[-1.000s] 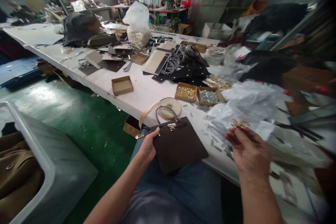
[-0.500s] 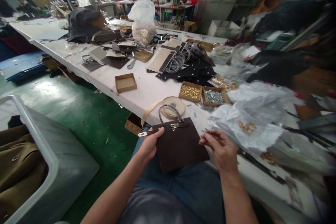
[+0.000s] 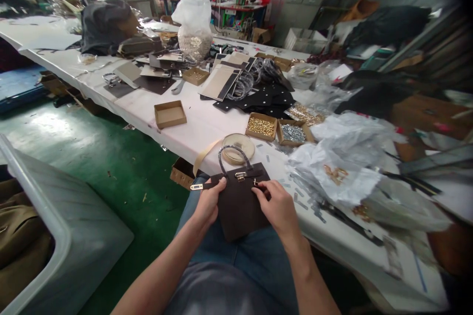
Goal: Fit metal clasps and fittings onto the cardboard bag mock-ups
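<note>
A small dark brown handbag point(image 3: 238, 202) with a gold clasp point(image 3: 240, 175) and a braided handle rests against the table edge over my lap. My left hand point(image 3: 209, 204) grips its left side by the strap with a gold tip. My right hand point(image 3: 275, 206) is on the bag's upper right, fingers pinched at the strap near the clasp, holding something small I cannot make out.
On the white table point(image 3: 199, 128) stand a tape roll point(image 3: 238, 147), open boxes of gold point(image 3: 261, 127) and silver point(image 3: 293, 133) hardware, an empty box point(image 3: 170, 114), plastic bags point(image 3: 343, 167) and leather pieces point(image 3: 258, 96). A grey bin point(image 3: 62, 236) stands left on the green floor.
My right hand came from the plastic bags on the right, where it held a gold fitting, across to the bag's top right. My left hand has kept its grip.
</note>
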The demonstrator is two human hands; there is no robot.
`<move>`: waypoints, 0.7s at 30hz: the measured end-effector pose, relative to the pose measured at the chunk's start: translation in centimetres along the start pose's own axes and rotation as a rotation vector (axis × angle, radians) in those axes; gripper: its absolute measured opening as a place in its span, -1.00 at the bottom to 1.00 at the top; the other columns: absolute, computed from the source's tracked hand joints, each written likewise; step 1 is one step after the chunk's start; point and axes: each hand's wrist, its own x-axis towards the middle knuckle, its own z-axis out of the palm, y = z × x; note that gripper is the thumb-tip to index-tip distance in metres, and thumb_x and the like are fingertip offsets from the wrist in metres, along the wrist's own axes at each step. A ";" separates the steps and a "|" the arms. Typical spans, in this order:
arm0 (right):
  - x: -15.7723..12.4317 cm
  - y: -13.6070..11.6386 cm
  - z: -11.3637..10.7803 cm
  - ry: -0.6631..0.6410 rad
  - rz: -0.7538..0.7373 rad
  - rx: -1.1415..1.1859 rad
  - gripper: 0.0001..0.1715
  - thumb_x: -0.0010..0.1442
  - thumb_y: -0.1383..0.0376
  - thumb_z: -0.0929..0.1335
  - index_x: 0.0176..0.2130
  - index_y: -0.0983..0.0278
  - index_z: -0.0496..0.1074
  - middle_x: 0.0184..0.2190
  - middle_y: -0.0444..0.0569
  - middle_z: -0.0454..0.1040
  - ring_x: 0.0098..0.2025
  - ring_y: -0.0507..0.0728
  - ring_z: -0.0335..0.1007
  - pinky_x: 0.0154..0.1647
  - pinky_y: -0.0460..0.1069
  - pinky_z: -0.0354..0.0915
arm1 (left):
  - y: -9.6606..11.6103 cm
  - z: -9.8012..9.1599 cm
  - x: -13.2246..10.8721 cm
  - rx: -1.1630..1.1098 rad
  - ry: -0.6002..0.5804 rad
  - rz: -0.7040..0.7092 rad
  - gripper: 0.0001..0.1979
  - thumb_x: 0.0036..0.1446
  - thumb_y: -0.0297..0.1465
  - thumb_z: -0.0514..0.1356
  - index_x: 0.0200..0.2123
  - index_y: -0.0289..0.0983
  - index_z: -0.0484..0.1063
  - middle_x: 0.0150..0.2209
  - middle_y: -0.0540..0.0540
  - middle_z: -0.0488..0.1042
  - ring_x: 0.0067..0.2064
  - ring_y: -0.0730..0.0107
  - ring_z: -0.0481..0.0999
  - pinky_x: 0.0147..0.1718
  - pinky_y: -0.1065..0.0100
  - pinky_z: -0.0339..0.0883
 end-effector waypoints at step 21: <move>0.1 0.1 -0.2 -0.041 0.059 0.128 -0.70 0.46 0.03 0.47 0.00 0.12 0.74 -0.11 0.03 0.68 -0.11 0.26 0.60 0.00 0.14 0.49 | -0.5 -0.1 -1.9 -0.038 -0.096 -0.031 -0.51 0.09 -0.21 0.65 0.02 -0.28 0.70 0.04 -0.27 0.76 0.05 -0.01 0.76 0.22 0.01 0.58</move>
